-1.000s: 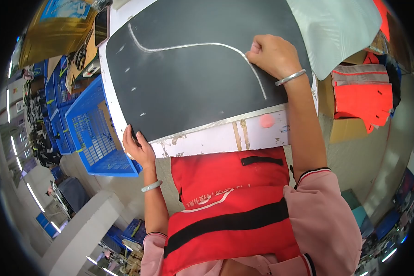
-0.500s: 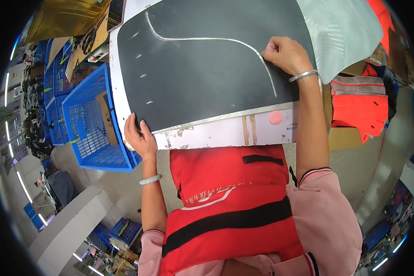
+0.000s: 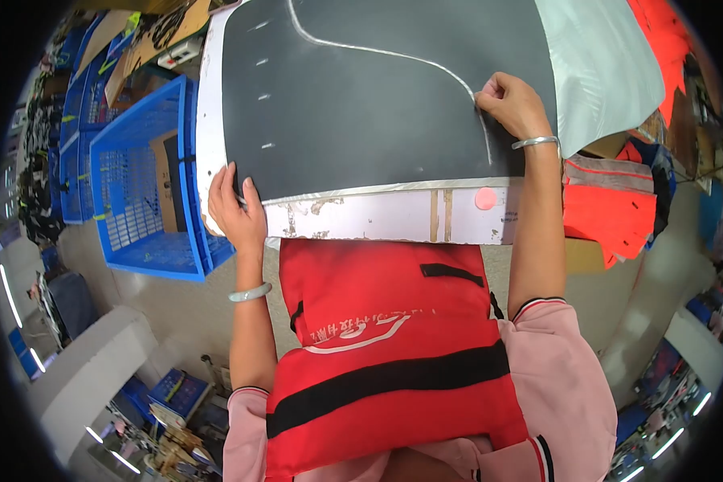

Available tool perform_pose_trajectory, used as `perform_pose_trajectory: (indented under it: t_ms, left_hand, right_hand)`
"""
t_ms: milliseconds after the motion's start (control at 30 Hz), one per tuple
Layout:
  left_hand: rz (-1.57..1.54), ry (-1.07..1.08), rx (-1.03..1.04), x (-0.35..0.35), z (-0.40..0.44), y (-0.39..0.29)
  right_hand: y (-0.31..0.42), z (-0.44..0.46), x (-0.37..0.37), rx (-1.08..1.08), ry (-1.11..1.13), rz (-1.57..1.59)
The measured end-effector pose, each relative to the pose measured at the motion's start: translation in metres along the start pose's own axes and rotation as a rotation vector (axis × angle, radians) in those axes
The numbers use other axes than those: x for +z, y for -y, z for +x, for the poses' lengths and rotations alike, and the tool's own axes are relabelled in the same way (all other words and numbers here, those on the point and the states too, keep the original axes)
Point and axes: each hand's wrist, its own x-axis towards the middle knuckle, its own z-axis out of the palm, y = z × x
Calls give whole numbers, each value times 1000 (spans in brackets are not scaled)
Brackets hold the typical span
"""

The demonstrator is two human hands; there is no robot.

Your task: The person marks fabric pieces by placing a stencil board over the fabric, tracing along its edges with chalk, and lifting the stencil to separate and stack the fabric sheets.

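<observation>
A dark panel point(image 3: 361, 112) with a curved white line and short white marks lies on the white work table point(image 3: 361, 221). My left hand point(image 3: 237, 209) rests at the panel's lower left corner, fingers apart, holding nothing. Over the lower right part of the curve, my right hand point(image 3: 512, 104) is closed in a pinch, its fingertips at the line. Whatever sits between those fingers is too small to make out. Near the table's front edge is a round pink piece point(image 3: 486, 198).
Blue crate point(image 3: 149, 185) stands left of the table, with a cardboard piece inside. A pale translucent sheet point(image 3: 602, 72) hangs over the right side. Orange and grey garments point(image 3: 606, 209) lie in a box at right. A white pillar point(image 3: 96, 369) stands lower left.
The view has shifted, so the panel sits higher in it. My right hand stays pinched near the line's lower right part. My left hand remains at the panel's corner.
</observation>
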Motion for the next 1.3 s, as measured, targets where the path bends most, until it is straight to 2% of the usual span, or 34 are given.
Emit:
perform_pose_trajectory:
  t_ms: [633,733,800,900,967,1033,1100,1167,1267,1300]
  left_hand:
    - [73,-12,1,0,-2,5]
    - [72,-16,2,-1,-1,4]
    - [69,-22,3,-1,-1,4]
    - [62,-49,26,-1,-1,4]
    - [-33,-67,21,0,-1,8]
    - [-52,-93,16,2,-3,11]
    - [-107,-118,1,-4,-2,8]
    - [-167,-174,-11,-10,-1,7]
    - [-596,-260,-95,-41,11,-23]
    - [-1043,-247,-195,-60,20,-50]
  right_hand:
    - [-15,-10,5,-104,27,70]
    - [-23,-18,6,-150,11,231]
    - [-29,-33,6,-138,-49,454]
    - [-29,-78,-4,-70,11,338]
    - [-30,-109,-8,-76,105,247]
    - [-36,-137,0,-96,92,195]
    - [-27,-154,1,-79,69,-14]
    - [-26,-163,7,-39,39,3]
    - [-13,-164,6,-26,26,-8]
    - [-14,-165,8,-44,28,-7]
